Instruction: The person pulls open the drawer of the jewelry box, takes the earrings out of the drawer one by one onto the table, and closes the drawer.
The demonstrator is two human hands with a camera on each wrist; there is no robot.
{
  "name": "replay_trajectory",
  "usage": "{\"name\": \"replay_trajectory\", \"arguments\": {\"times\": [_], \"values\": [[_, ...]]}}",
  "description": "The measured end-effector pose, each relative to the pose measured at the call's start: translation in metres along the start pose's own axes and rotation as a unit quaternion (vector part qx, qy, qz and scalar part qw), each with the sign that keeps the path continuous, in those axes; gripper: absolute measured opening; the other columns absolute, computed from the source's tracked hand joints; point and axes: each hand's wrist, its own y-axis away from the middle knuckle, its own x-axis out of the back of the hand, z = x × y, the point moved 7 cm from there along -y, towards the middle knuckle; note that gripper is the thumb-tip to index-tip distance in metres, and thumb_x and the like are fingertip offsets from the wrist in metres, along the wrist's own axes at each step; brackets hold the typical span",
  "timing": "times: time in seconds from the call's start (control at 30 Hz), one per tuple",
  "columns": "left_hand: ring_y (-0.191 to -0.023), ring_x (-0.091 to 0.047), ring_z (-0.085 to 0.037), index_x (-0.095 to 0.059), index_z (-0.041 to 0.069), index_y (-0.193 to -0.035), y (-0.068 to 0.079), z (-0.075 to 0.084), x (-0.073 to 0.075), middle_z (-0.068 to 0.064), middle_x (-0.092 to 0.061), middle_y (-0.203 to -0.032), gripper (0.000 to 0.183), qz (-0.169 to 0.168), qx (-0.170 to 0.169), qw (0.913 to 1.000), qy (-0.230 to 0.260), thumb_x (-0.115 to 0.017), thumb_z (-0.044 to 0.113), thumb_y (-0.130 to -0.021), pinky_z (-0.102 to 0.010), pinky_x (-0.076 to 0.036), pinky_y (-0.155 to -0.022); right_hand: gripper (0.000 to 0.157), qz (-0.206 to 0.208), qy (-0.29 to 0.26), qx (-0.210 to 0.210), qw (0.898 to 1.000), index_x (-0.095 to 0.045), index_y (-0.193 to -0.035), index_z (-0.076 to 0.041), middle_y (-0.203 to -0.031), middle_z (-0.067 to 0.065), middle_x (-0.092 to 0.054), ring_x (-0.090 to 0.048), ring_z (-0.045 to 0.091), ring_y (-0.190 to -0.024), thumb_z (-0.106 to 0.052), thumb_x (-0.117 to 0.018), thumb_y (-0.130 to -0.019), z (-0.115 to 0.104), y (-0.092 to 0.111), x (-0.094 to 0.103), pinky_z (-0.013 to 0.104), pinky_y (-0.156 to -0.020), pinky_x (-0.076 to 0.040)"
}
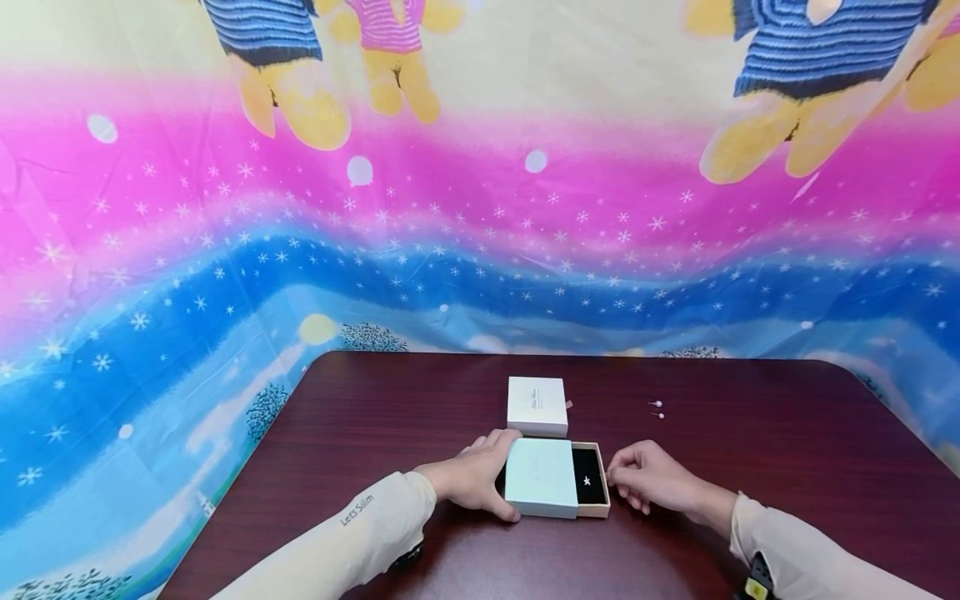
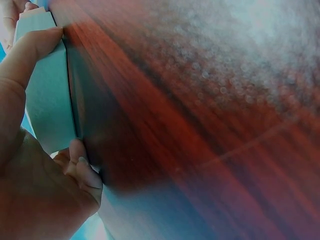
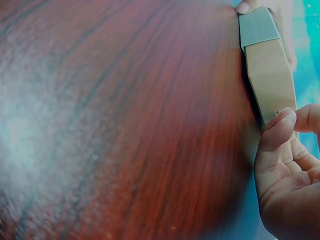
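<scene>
A mint-green sliding jewelry box (image 1: 542, 475) lies on the table with its tan drawer (image 1: 604, 497) pulled partly out to the right. Inside the drawer, a small silver star (image 1: 587, 481) rests on black lining. My left hand (image 1: 480, 477) holds the sleeve's left end, thumb along the near side and fingers at the far side. At the drawer's outer end is my right hand (image 1: 654, 477), with thumb (image 3: 281, 129) and forefinger pinched together there. The pinched part of the drawer is hidden by the fingertips.
Behind the green box stands a closed white box (image 1: 537, 406) with a small tab on its right. Two pearl earrings (image 1: 659, 409) lie farther right on the dark wooden table (image 1: 390, 400). A printed cloth (image 1: 480, 208) hangs beyond the table's far edge.
</scene>
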Motion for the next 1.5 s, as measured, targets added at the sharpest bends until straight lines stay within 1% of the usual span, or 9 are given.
{"name": "replay_trajectory", "arguments": {"times": [0.27,0.47,0.77,1.03,1.5], "values": [[-0.115,-0.044,-0.015,-0.026,0.016,-0.145,0.0001,-0.0009,-0.0006,-0.001,-0.044,-0.134,0.106,0.003,0.002,1.0,0.001,-0.086,0.044,-0.062,-0.031,-0.04,-0.095,0.018,-0.001,0.006,-0.011,1.0,-0.064,-0.089,0.004,-0.06,-0.003,-0.055,-0.05,0.006,-0.046,-0.01,-0.053,-0.09,0.0016,-0.0002,0.0004,0.022,-0.044,-0.045],[-0.114,-0.044,-0.014,-0.027,0.016,-0.144,0.0006,-0.0001,0.0,-0.001,-0.045,-0.134,0.105,0.006,0.002,1.0,0.003,-0.086,0.043,-0.062,-0.031,-0.04,-0.094,0.018,-0.002,0.011,-0.004,1.0,-0.064,-0.088,0.004,-0.061,-0.002,-0.055,-0.05,0.006,-0.046,-0.01,-0.052,-0.09,0.0018,-0.0005,0.0005,0.022,-0.043,-0.045],[-0.114,-0.044,-0.014,-0.026,0.017,-0.144,0.0007,-0.0002,-0.0012,-0.001,-0.044,-0.135,0.105,0.004,0.005,1.0,0.003,-0.086,0.044,-0.062,-0.031,-0.039,-0.094,0.019,0.003,0.016,-0.01,1.0,-0.064,-0.088,0.004,-0.061,-0.002,-0.054,-0.05,0.006,-0.046,-0.01,-0.052,-0.09,0.0038,0.0027,0.0029,0.022,-0.043,-0.045],[-0.115,-0.044,-0.014,-0.026,0.016,-0.144,-0.0006,-0.0019,-0.0007,0.0,-0.044,-0.134,0.105,0.004,0.0,1.0,-0.002,-0.085,0.045,-0.063,-0.03,-0.039,-0.096,0.018,0.007,0.019,-0.007,1.0,-0.064,-0.088,0.004,-0.06,-0.003,-0.055,-0.05,0.006,-0.046,-0.009,-0.052,-0.09,0.0034,0.0029,0.0056,0.022,-0.043,-0.045],[-0.114,-0.044,-0.014,-0.027,0.015,-0.144,0.0009,-0.0006,0.0006,0.0,-0.045,-0.133,0.105,0.003,-0.002,1.0,0.0,-0.085,0.045,-0.063,-0.029,-0.039,-0.095,0.018,0.006,0.019,-0.005,1.0,-0.063,-0.088,0.004,-0.06,-0.004,-0.055,-0.05,0.005,-0.046,-0.01,-0.052,-0.09,0.0044,0.0042,0.006,0.022,-0.043,-0.045]]}}
